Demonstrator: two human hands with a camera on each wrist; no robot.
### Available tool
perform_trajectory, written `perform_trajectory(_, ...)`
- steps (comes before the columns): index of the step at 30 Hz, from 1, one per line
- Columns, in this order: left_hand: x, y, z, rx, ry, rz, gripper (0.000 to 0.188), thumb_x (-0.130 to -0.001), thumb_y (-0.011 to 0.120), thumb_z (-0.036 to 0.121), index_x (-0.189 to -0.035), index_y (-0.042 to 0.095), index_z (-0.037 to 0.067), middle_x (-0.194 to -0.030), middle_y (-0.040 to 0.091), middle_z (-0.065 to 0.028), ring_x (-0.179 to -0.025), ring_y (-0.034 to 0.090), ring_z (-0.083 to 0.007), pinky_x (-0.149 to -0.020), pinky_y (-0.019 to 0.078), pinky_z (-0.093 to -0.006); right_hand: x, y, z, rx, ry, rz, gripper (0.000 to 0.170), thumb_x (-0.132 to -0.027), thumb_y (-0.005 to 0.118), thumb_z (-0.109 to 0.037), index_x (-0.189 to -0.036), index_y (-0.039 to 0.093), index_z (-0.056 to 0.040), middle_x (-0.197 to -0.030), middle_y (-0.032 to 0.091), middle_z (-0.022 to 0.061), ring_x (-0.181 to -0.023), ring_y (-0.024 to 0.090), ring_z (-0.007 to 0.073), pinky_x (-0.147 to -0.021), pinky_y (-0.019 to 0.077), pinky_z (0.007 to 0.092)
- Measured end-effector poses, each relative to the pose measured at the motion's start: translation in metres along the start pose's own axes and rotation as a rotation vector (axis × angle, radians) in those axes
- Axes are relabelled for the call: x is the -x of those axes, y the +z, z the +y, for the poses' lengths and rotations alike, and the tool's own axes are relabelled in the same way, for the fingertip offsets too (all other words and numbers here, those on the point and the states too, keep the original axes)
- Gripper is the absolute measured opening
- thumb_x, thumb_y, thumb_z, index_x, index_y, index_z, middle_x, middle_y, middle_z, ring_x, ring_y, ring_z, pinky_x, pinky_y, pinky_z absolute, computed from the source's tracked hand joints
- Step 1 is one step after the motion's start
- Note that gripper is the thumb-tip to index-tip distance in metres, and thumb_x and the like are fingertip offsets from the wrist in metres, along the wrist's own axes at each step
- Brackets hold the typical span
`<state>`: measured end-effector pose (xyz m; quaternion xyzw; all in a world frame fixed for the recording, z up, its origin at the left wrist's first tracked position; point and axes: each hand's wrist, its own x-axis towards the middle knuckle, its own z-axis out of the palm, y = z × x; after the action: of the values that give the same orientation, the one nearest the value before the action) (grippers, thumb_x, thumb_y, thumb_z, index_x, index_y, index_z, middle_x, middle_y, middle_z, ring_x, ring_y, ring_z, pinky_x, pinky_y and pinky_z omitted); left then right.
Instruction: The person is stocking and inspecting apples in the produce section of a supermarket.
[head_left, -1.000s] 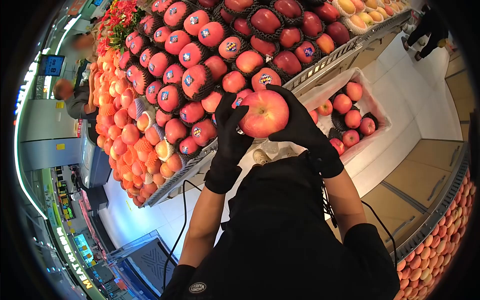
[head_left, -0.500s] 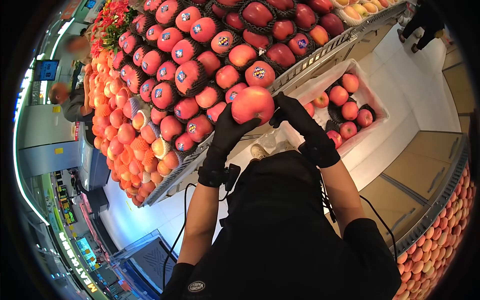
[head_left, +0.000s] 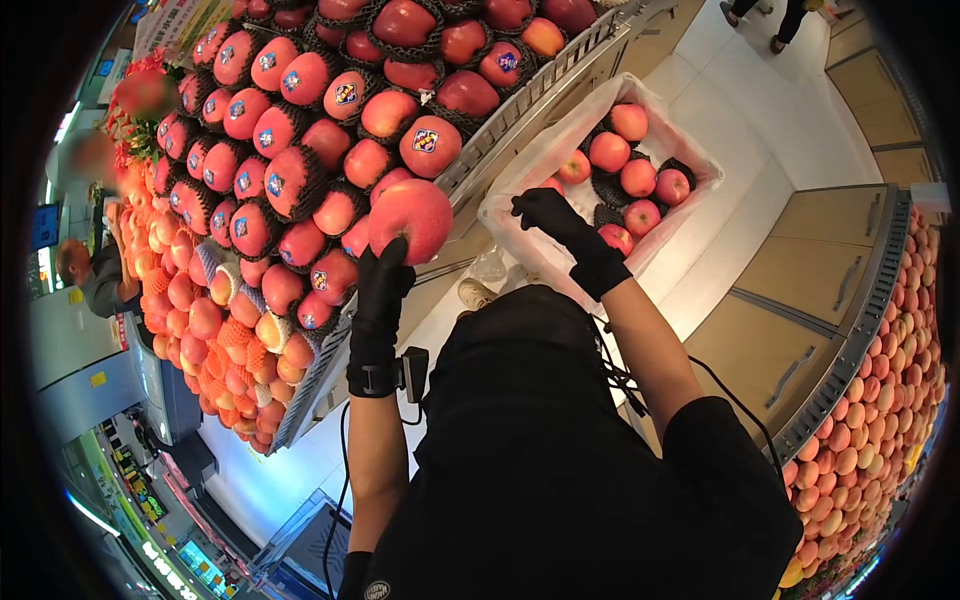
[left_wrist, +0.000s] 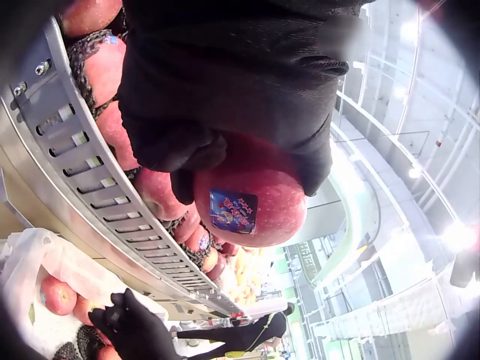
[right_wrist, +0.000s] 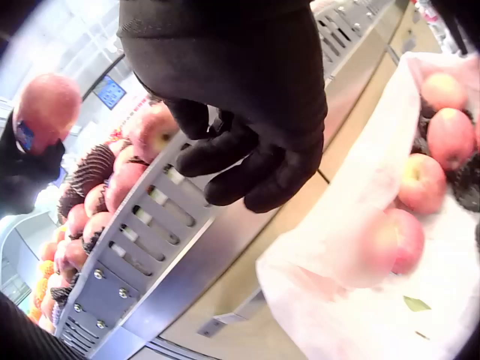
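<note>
My gloved left hand [head_left: 378, 305] grips a large red apple [head_left: 412, 218] close to the front edge of the apple display. A blue sticker [left_wrist: 234, 211] shows on that apple in the left wrist view. My gloved right hand [head_left: 560, 222] hangs over the near left side of a lined crate [head_left: 520, 250], its fingers loosely curled around nothing. Seen from the right wrist, this hand [right_wrist: 240, 127] is in front of the slotted metal rail. Several red apples [head_left: 638, 178] lie in the crate, with some black foam nets among them.
Stickered apples [head_left: 285, 180] in black nets fill the sloping display behind a metal rail [head_left: 545, 85]. Orange-netted fruit [head_left: 235, 345] is at its left. Cabinets [head_left: 775, 350] and a peach-coloured fruit display [head_left: 850, 430] stand at right. People are visible at the far left and top right.
Both hands held the apple a second ago. The right hand has let go and moved right over the crate, while the left keeps the apple. The head view has shifted right.
</note>
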<state>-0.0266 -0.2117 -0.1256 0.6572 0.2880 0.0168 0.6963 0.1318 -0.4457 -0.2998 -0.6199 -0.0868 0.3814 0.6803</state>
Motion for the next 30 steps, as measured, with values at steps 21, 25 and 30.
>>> perform_trajectory(21,0.035,-0.027,-0.032,-0.098,0.002,0.218,0.034,-0.085,0.054,0.033,-0.107,0.055,0.008,-0.078,0.051,-0.0005,-0.053,0.045,-0.0088,-0.046,0.0329,-0.0236,0.015,-0.165,0.187,1.319,-0.122,0.479,0.017,-0.088,0.056,-0.019,-0.087,0.062,-0.0034,-0.084,0.065,0.0212,-0.073,0.064,0.0385,-0.063,0.0499,0.0495)
perform_trajectory(25,0.041,-0.033,-0.032,-0.131,-0.057,0.205,0.034,-0.084,0.053,0.034,-0.104,0.054,0.007,-0.074,0.050,0.0002,-0.053,0.044,-0.0093,-0.046,0.0318,-0.0244,0.011,-0.168,0.207,1.361,-0.299,0.451,0.020,-0.092,0.050,-0.018,-0.086,0.063,-0.0037,-0.082,0.064,0.0226,-0.070,0.063,0.0399,-0.059,0.0483,0.0510)
perform_trajectory(30,0.045,-0.045,-0.039,-0.163,-0.025,0.225,0.033,-0.084,0.052,0.035,-0.101,0.055,0.007,-0.072,0.049,0.0008,-0.053,0.044,-0.0093,-0.047,0.0320,-0.0252,0.009,-0.154,0.197,1.499,0.001,0.477,0.025,-0.092,0.053,-0.024,-0.088,0.064,-0.0025,-0.081,0.065,0.0229,-0.073,0.064,0.0392,-0.063,0.0494,0.0506)
